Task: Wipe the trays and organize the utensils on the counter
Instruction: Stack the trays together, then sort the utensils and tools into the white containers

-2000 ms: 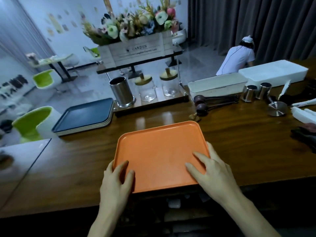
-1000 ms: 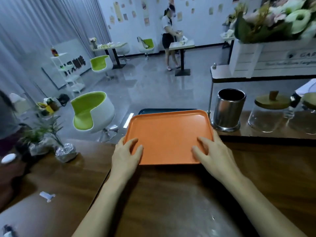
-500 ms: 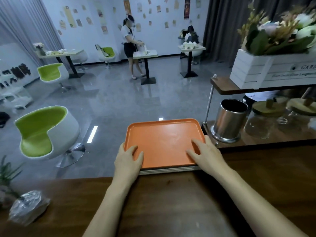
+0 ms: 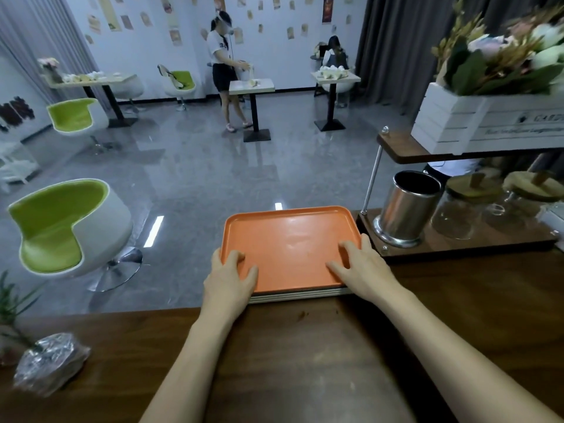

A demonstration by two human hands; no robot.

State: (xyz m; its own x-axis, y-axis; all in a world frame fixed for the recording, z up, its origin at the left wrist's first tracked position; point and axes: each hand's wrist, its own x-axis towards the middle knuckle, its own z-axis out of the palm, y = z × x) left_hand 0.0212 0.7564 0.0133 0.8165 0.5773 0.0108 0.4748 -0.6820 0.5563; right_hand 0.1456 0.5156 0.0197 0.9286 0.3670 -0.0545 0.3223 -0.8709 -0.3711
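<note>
Both hands are down on the orange tray (image 4: 290, 239), and the placing looks deliberate. It lies on top of a stack of trays (image 4: 299, 296) at the far edge of the counter (image 4: 305, 361), tight against the wooden stand (image 4: 457, 248) on its right. How much counter lies under the stack's far end I cannot tell. The left hand (image 4: 230, 280) covers the near-left corner with its fingers spread and lightly bent, tips on the tray floor and the outermost finger over the left rim. The right hand (image 4: 364, 268) mirrors it at the near-right corner, thumb out flat across the surface, fingers loosely arched, one against the right rim. Neither hand grips anything. It reads as palms-down pressing, my guess being to square the tray onto the pile so its edges line up. Corner holds make sense there, giving control over any twist. The tray itself is a bare rectangle with rounded corners, a low raised rim and a dull sheen. A faint smear or glare shows near its middle, so it may want another pass. No cloth is in sight. The steel canister (image 4: 406, 212) on the stand looks empty, so the utensil sorting seems yet to be done.
</note>
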